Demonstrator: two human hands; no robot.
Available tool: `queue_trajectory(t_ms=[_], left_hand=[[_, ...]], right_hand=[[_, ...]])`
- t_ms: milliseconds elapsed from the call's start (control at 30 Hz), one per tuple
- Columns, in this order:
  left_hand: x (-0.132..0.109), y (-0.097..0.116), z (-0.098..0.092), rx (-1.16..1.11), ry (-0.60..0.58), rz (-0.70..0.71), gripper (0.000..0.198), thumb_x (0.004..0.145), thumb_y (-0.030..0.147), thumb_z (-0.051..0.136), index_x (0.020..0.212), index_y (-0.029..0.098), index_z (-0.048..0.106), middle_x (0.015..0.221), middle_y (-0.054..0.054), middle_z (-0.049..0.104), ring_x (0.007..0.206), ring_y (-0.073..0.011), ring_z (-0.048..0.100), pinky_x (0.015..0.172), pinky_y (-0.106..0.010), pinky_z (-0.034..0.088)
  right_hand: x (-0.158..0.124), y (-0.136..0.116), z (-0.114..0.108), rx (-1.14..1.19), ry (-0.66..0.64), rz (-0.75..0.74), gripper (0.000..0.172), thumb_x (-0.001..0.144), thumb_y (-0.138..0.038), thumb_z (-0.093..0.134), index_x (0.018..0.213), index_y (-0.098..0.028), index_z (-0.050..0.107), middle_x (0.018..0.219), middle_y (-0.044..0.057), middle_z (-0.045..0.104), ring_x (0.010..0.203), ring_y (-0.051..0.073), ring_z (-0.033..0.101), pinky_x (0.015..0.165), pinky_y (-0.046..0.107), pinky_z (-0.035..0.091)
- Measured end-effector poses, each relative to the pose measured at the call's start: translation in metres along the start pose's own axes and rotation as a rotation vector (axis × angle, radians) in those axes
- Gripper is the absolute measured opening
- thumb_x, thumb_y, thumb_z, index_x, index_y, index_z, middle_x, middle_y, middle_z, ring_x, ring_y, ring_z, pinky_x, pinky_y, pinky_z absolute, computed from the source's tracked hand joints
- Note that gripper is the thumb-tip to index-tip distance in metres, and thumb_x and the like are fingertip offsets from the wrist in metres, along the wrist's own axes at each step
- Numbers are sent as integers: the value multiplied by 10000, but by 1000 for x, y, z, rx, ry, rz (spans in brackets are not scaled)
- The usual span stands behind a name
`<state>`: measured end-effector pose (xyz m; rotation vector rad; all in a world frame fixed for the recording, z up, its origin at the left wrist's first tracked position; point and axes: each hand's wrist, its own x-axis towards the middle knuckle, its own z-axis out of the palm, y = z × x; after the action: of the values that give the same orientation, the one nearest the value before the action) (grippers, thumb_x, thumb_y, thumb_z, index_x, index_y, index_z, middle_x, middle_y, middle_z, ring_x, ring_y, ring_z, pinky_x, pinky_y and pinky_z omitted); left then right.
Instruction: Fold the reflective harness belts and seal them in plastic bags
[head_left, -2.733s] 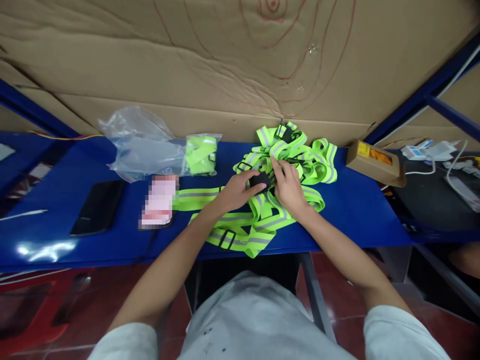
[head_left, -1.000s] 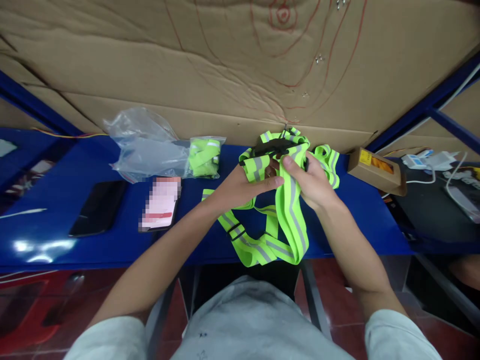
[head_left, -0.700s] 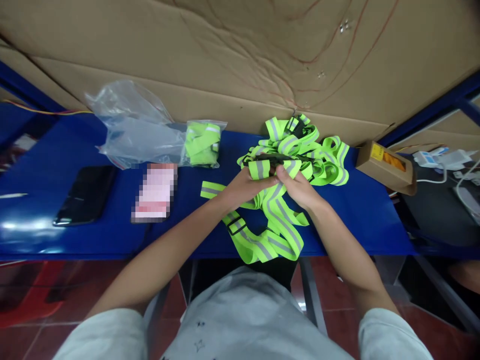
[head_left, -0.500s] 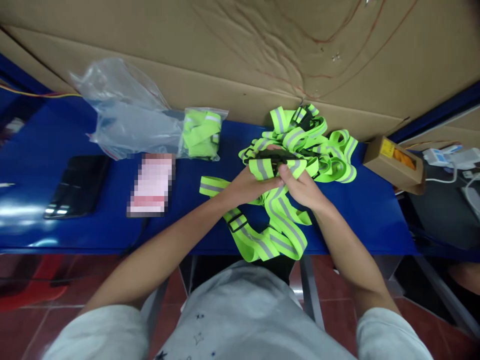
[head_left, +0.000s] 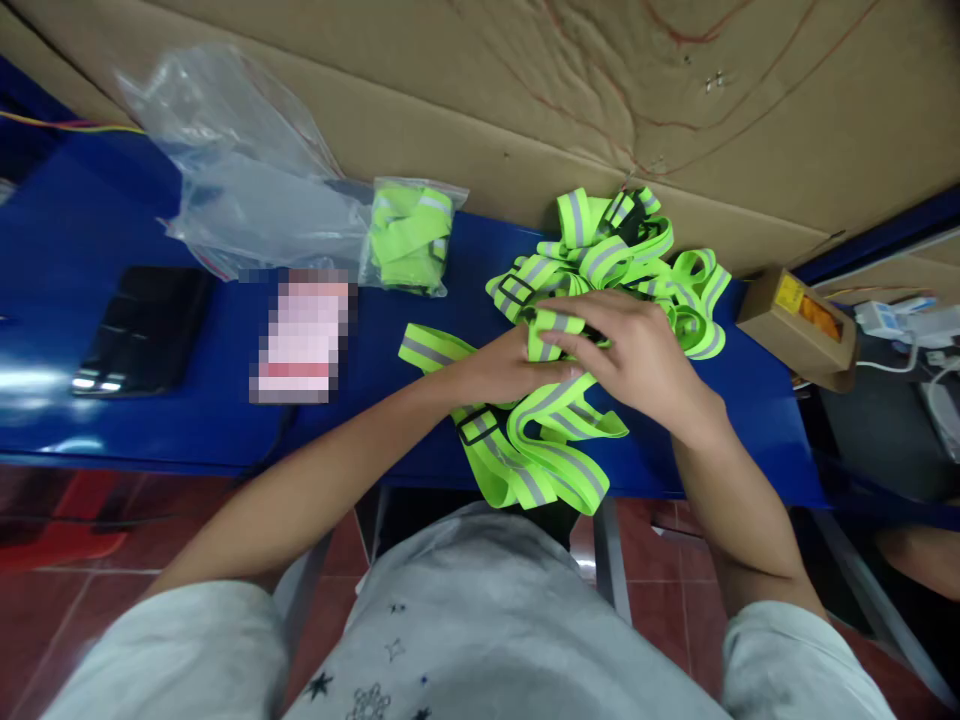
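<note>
A neon-green reflective strap (head_left: 555, 332) with a grey stripe is bunched between my hands. My left hand (head_left: 521, 368) is closed around it from the left, thumb lying along its front. From the right and above, my right hand (head_left: 634, 350) grips the same bunch, its fingers bent over the top and its thumb on the front. The strap's loose length, with a black slider buckle (head_left: 476, 427), hangs down in loops toward the table's front edge. Right behind my hands lies a heap of similar straps (head_left: 611, 260), with black buckles among them.
A clear bag (head_left: 416, 235) with a folded green strap lies behind on the left, beside a large clear plastic bag (head_left: 262, 215). A pixelated phone-shaped object (head_left: 304, 340) and a black case (head_left: 142, 330) lie on the blue table (head_left: 367, 400). To the right stands a cardboard box (head_left: 795, 325).
My right hand has shifted from the strap's lower front to over its top, fingers now bent across it. A black piece visible at the front before is now mostly covered. The camera view has shifted slightly.
</note>
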<state>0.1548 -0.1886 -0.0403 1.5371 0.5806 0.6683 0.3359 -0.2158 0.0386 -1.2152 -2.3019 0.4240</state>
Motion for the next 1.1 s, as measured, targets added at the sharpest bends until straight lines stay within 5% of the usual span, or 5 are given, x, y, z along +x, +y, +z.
queue_trajectory(t_ms=[267, 467, 667, 800, 1100], left_hand=[[-1, 10, 7, -505, -77, -197, 385, 740, 319, 913, 1046, 135, 767, 1033, -133, 796, 952, -307, 781, 929, -486, 632], [-7, 7, 10, -460, -254, -230, 388, 747, 301, 909, 1089, 178, 773, 1105, -100, 803, 1019, -269, 779, 919, -401, 637], [-7, 1, 13, -463, -319, -192, 242, 872, 330, 801, 1042, 161, 764, 1072, -121, 803, 998, -253, 782, 923, -396, 624], [-5, 3, 5, -258, -298, -45, 201, 907, 325, 735, 1036, 171, 748, 1068, -91, 798, 1020, -241, 763, 924, -369, 611], [-5, 2, 13, -599, -409, -150, 135, 870, 195, 727, 991, 141, 754, 997, -83, 791, 963, -207, 765, 951, -349, 601]], right_hand=[[3, 11, -5, 25, 209, 133, 459, 968, -597, 680, 765, -186, 714, 608, -2, 581, 666, 174, 611, 661, 290, 468], [4, 31, 6, 501, 120, 393, 513, 804, -678, 815, 1042, -249, 664, 716, -36, 649, 607, 160, 622, 532, 270, 487], [-7, 33, 9, 212, 117, 163, 366, 968, -563, 696, 1161, -254, 735, 1134, 59, 765, 1051, 232, 724, 912, 375, 601], [-21, 12, -1, 9, -179, 42, 724, 982, -614, 650, 1561, -197, 526, 1512, 156, 613, 1386, 341, 602, 1144, 504, 512], [-31, 8, 3, -6, -174, 67, 563, 1024, -502, 637, 1470, -161, 601, 1358, 122, 719, 1228, 284, 712, 1051, 389, 584]])
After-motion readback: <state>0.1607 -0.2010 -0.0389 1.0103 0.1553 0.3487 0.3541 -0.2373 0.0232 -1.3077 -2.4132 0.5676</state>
